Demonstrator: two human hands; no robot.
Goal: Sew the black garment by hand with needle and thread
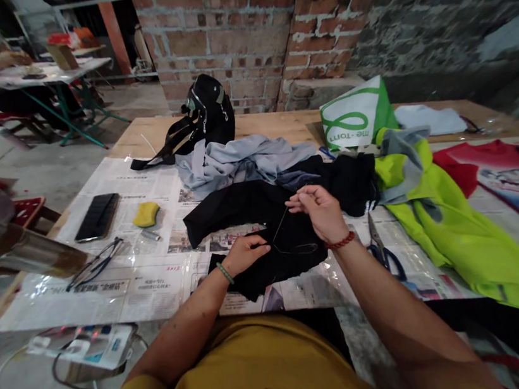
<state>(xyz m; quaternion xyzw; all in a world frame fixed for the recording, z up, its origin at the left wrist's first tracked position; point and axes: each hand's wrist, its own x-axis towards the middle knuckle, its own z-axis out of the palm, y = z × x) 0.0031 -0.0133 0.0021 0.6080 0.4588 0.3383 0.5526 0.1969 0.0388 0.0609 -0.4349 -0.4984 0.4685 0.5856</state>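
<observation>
My left hand (247, 253), with a green bead bracelet, pinches the edge of a piece of black cloth (292, 266) on the newspaper. My right hand (323, 213), with a red bracelet, is raised above that cloth, thumb and fingers closed on a pale thread (281, 226). The thread slants down toward the left fingertips, and a loose loop of it lies over the cloth. Any needle is too small to make out. Scissors (384, 251) with dark blue handles lie right of my right wrist. More black fabric (232, 206) is bunched just behind the hands.
Newspaper under clear plastic covers the table. Left are a phone (97, 217), a yellow sponge (146, 214), glasses (96, 264) and a metal bottle (22, 245). Behind are grey cloth (245, 161), a black bag (210, 108) and a green-white bag (357, 114). Right lies a neon garment (458, 219). Another person sits far left.
</observation>
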